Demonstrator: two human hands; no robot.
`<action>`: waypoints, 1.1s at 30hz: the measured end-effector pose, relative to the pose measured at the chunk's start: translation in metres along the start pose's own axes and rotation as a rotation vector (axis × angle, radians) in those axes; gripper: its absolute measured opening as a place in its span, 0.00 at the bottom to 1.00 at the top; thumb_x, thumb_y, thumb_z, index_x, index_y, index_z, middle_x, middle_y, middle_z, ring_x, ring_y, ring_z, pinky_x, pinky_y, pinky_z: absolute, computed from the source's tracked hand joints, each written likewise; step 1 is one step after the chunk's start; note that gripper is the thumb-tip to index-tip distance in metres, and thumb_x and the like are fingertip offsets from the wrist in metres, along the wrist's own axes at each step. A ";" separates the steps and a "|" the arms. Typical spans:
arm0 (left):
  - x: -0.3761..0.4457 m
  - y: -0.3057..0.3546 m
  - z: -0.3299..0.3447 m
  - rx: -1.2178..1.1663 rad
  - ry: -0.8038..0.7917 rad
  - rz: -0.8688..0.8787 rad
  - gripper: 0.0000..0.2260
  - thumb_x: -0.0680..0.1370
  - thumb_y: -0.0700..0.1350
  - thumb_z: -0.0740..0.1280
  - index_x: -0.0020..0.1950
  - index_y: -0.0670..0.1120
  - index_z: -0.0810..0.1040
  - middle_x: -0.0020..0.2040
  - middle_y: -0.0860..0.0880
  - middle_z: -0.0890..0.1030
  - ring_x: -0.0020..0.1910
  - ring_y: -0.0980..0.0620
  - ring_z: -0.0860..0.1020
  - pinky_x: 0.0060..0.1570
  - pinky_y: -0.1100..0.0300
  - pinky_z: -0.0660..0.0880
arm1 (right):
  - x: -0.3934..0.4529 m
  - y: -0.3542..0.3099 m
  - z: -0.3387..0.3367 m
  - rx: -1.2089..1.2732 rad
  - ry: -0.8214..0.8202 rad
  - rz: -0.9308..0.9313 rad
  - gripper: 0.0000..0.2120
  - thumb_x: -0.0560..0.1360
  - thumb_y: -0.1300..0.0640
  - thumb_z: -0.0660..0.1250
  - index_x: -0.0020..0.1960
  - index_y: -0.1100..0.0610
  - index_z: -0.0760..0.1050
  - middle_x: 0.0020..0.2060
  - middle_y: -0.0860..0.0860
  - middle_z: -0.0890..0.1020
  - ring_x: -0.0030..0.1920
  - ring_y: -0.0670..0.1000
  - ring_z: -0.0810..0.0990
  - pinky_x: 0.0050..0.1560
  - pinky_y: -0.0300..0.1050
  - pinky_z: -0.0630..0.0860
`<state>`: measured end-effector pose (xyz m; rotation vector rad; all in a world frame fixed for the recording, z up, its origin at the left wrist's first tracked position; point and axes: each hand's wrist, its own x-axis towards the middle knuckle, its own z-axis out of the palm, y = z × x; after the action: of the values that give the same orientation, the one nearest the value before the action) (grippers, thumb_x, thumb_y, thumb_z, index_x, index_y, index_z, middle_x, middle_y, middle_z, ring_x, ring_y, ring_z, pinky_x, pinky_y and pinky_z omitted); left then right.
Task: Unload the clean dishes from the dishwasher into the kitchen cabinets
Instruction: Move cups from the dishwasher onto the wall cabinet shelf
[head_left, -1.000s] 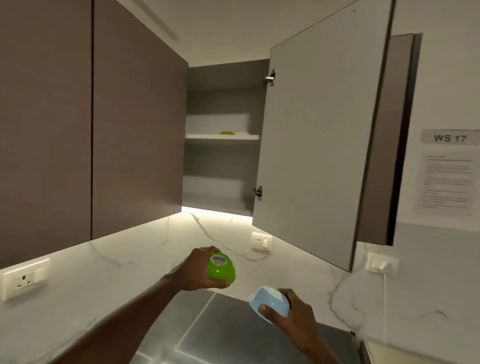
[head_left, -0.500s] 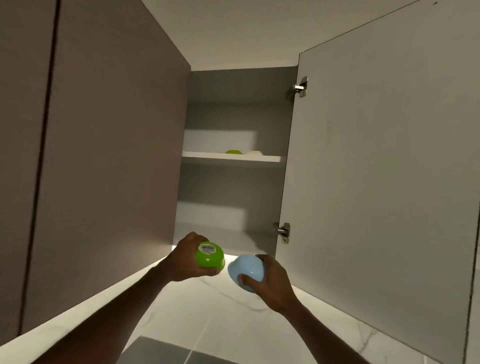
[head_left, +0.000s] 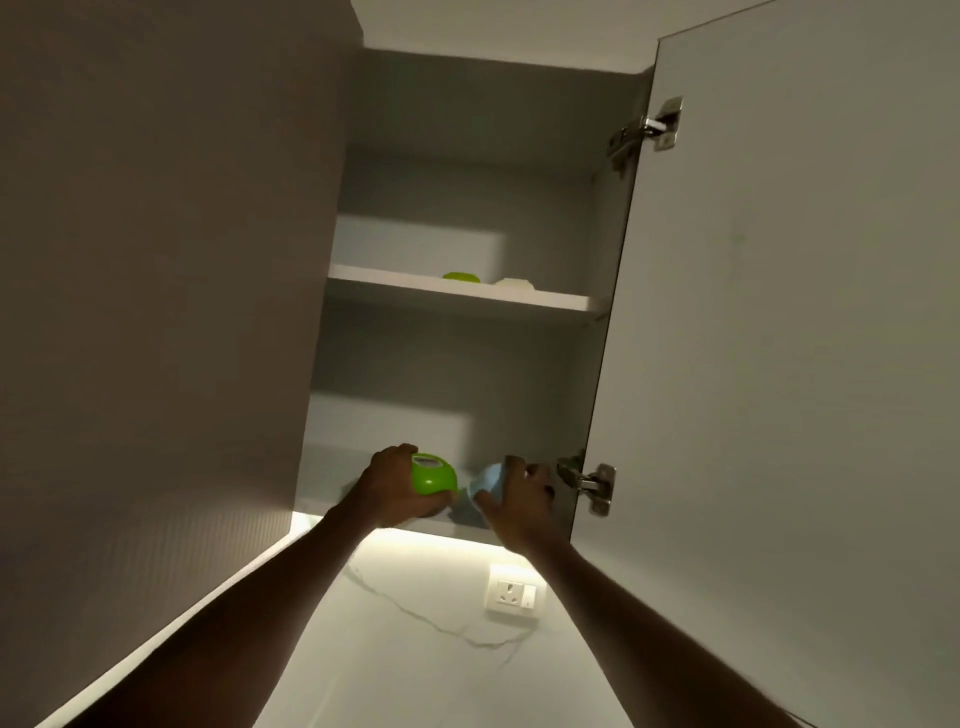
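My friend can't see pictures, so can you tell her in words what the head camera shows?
Two hands reach up into an open cabinet: the left hand holds a green bowl and the right hand a blue bowl, both at the bottom shelf. On the upper shelf sit a green item and a pale one.

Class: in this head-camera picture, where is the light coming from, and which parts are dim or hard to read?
Head view: brightest is the strip glow under the cabinet; the cabinet interior is dim; the forearms are near-silhouettes; the green bowl's label is blurred.
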<state>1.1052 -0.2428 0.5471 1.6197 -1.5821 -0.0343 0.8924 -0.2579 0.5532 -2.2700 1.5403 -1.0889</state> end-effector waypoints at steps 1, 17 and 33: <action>0.006 0.000 0.004 0.001 -0.022 0.001 0.56 0.56 0.74 0.74 0.76 0.44 0.70 0.71 0.45 0.76 0.70 0.46 0.75 0.68 0.57 0.72 | 0.004 0.002 0.003 -0.008 -0.006 0.038 0.30 0.77 0.43 0.69 0.72 0.55 0.65 0.65 0.61 0.69 0.66 0.66 0.72 0.64 0.50 0.72; 0.041 -0.004 0.056 0.139 -0.202 0.012 0.52 0.57 0.76 0.68 0.78 0.60 0.58 0.69 0.46 0.77 0.66 0.42 0.76 0.64 0.48 0.75 | 0.007 0.025 0.026 -0.043 0.166 0.089 0.17 0.85 0.47 0.56 0.68 0.57 0.65 0.51 0.56 0.75 0.61 0.63 0.79 0.53 0.48 0.73; 0.042 -0.004 0.056 0.095 -0.261 0.036 0.54 0.68 0.69 0.75 0.83 0.57 0.47 0.79 0.50 0.69 0.73 0.43 0.73 0.67 0.49 0.72 | 0.012 0.040 0.038 -0.189 0.249 0.028 0.24 0.85 0.47 0.54 0.79 0.54 0.61 0.74 0.64 0.68 0.76 0.63 0.65 0.71 0.50 0.63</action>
<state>1.0860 -0.3079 0.5302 1.7138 -1.8345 -0.1597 0.8904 -0.2952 0.5106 -2.2937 1.8346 -1.3116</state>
